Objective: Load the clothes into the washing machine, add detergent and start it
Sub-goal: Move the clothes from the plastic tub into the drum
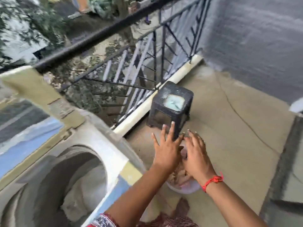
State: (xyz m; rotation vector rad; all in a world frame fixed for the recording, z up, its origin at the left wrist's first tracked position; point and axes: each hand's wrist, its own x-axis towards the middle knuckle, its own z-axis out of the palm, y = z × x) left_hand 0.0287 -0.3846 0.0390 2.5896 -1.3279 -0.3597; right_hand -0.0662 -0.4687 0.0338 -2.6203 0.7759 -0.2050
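A top-loading washing machine (101, 145) stands at the lower left with its lid (32, 102) raised and its round drum (78, 174) open. Pale cloth lies inside the drum. To the right of the machine a pale bucket (185, 188) of clothes (178, 177) sits on the floor. My left hand (165, 149) and my right hand (196, 156) hover side by side over the bucket, fingers spread, holding nothing. A red thread is tied around my right wrist. The hands hide most of the clothes.
A small black plastic stool (172, 104) stands just beyond the bucket, beside a black metal railing (147, 63) along the balcony edge. A grey wall (254, 38) rises at the right, and the concrete floor (237, 136) stretches to a step at the far right.
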